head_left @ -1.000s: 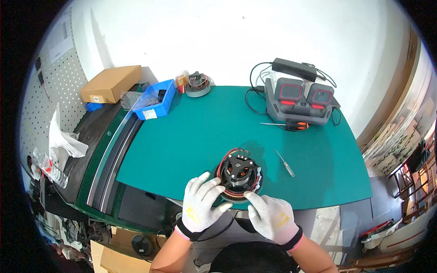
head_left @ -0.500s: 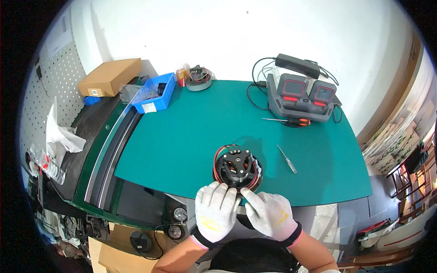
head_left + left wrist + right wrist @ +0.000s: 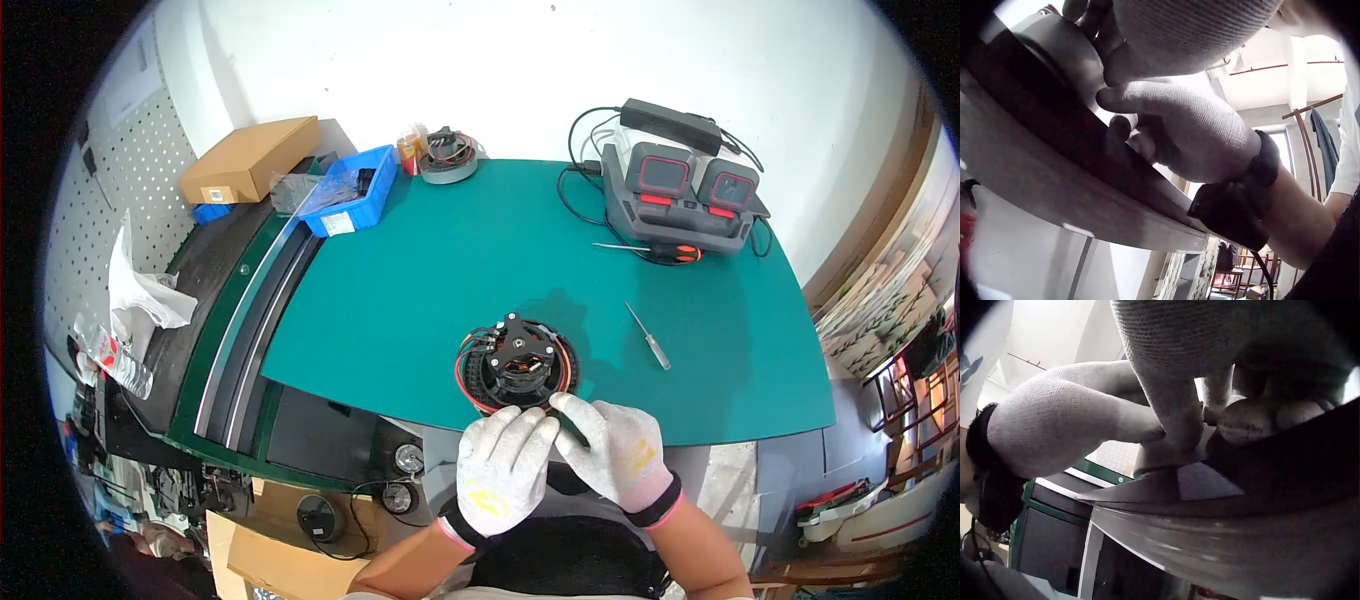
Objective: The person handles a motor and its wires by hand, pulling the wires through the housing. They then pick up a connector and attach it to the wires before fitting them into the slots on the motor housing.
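A round motor unit [image 3: 519, 350] with a black three-armed bracket and red and black wires round its side sits near the bench's front edge. My gloved left hand [image 3: 505, 465] holds its near rim, fingers reaching over the edge. From the other side my gloved right hand [image 3: 620, 455] grips the same rim, its index finger close to the left fingertips. In the left wrist view the housing's smooth pale wall [image 3: 1075, 56] shows beside the fingers. The right wrist view has both gloves close together above the bench edge, and they hide most of the unit.
A slim screwdriver [image 3: 650, 338] lies right of the motor unit, and an orange-and-black screwdriver [image 3: 675, 253] lies before a charger with two batteries [image 3: 680, 195]. At the back left stand a blue bin [image 3: 350, 190], a cardboard box [image 3: 250, 160] and a second motor unit [image 3: 447, 160].
The motor unit has turned counter-clockwise, its wire loop passing from the top to the left side. My left hand has moved from its left side to the near rim, beside the right hand.
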Action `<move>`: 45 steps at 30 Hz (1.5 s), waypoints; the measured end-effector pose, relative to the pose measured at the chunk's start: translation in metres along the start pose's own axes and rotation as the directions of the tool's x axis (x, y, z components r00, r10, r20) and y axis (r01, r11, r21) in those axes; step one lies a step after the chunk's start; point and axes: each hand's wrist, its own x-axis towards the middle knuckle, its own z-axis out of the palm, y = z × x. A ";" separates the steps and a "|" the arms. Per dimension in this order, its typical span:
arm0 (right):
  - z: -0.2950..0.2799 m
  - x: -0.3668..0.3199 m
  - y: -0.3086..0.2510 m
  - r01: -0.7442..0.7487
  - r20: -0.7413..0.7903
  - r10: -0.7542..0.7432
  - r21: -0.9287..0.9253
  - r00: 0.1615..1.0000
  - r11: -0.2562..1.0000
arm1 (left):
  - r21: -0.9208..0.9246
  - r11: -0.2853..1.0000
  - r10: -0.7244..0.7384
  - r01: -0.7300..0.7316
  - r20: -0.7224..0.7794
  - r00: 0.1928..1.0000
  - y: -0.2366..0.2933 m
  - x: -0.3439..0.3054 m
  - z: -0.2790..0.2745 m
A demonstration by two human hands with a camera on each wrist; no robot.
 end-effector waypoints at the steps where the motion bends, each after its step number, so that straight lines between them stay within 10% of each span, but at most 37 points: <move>1: -0.002 0.001 0.000 0.015 0.002 -0.015 0.005 1.000 1.000 | -0.017 1.000 0.007 -0.007 0.000 1.000 -0.002 0.000 -0.001; 12: 0.003 0.000 0.007 0.059 -0.054 -0.056 0.056 0.997 0.997 | 0.220 0.975 -0.012 0.029 -0.080 0.997 -0.042 -0.017 -0.021; 45: 0.008 0.003 -0.006 0.219 -0.011 -0.220 0.134 0.975 0.966 | 0.014 0.994 -0.109 0.113 -0.163 0.981 -0.022 -0.003 -0.001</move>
